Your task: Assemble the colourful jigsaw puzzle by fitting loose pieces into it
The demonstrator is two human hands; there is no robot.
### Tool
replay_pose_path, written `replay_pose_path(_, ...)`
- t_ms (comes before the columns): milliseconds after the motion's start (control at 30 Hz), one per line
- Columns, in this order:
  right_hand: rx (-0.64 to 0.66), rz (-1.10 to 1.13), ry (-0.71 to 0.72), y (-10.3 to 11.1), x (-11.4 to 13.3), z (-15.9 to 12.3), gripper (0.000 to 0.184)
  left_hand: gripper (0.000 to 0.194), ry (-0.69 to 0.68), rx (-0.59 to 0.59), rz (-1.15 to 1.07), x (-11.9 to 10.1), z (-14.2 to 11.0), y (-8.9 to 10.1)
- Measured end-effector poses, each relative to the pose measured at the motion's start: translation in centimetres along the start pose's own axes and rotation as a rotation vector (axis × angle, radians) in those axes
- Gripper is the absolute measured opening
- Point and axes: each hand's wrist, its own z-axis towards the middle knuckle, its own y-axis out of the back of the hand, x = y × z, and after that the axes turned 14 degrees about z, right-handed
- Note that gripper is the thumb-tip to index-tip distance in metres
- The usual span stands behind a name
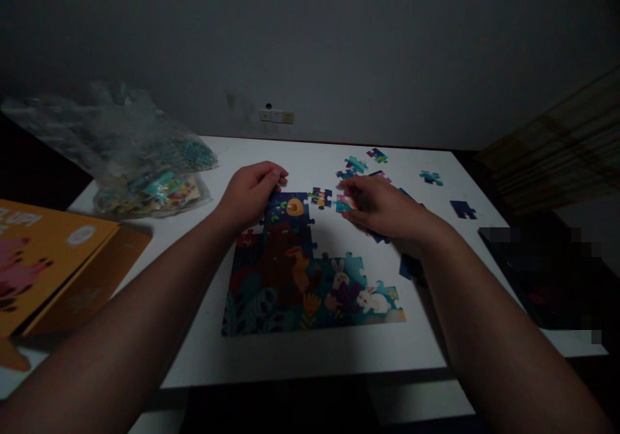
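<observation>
A partly joined jigsaw puzzle (290, 279) lies on the white table, showing a brown bear, a fox and white rabbits in dark blue and teal. My left hand (252, 192) rests at its upper left edge, fingers curled in and thumb against them, with no piece showing in it. Between the thumb and fingers of my right hand (380, 205) is a puzzle piece (343, 203) in pink and teal. Just left of that piece, a loose piece (320, 197) with colourful figures lies near the puzzle's top right corner. My right hand partly covers other pieces beneath it.
Several loose pieces, among them a teal one (431, 177) and a dark blue one (464, 210), are scattered at the right and back. A clear plastic bag (155, 182) of pieces and an orange box (58, 253) stand left. A dark object (542, 272) lies at the right edge.
</observation>
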Motion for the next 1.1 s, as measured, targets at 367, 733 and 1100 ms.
replay_pose_path(367,-0.018,-0.046,0.016,-0.3,-0.2,0.4,0.038,0.032,-0.017,-0.001,0.046,-0.2,0.0,0.2)
replay_pose_path(733,0.256,0.454,-0.131,-0.1,3.3,-0.8,0.023,0.029,-0.027,-0.002,0.074,-1.0,-0.2,0.3)
replay_pose_path(1100,0.402,0.299,-0.074,0.6,2.8,-0.7,0.022,0.029,0.000,-0.006,0.098,-1.3,-0.2,0.3)
